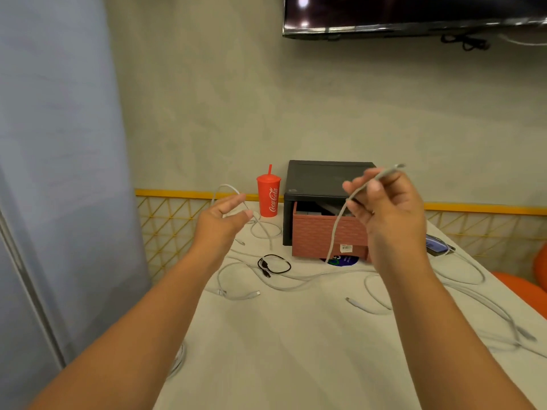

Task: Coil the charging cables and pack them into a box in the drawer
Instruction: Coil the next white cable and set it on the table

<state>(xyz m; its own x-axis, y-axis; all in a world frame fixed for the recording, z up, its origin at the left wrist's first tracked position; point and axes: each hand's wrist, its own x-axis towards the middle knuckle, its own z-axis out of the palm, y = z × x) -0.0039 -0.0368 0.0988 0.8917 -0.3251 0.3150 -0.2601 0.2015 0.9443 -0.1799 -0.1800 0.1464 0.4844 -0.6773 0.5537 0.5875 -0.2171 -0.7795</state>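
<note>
1. Right hand [384, 211] is raised over the table [281, 335] and pinches a grey cable [336, 229] between thumb and fingertips, just below its plug [398, 166].
2. Left hand [222, 216] is held out with straight, relaxed fingers and grips nothing. A loop of white cable [226, 187] arches beside its fingertips; whether it touches them I cannot tell.
3. From the pinch the plug end points up and to the right. The rest of the grey cable hangs down and to the left, so its long axis is a steep diagonal, and its lower part reaches the table in front of the brick-patterned drawer [322, 235].
4. The relation that counts is this: the hanging length lies between the two hands, nearer the right hand that holds it. The free left hand is off to its left, so it is probably the one to gather the slack into turns.
5. The drawer stands pulled out of the black cabinet [322, 176], straight ahead behind the hanging cable and closer to the right hand. What it holds is too shadowed to name.
6. More cables lie loose on the table — several white ones [296, 279] and a small black cable [273, 265] — so most of the packing looks undone.
</note>
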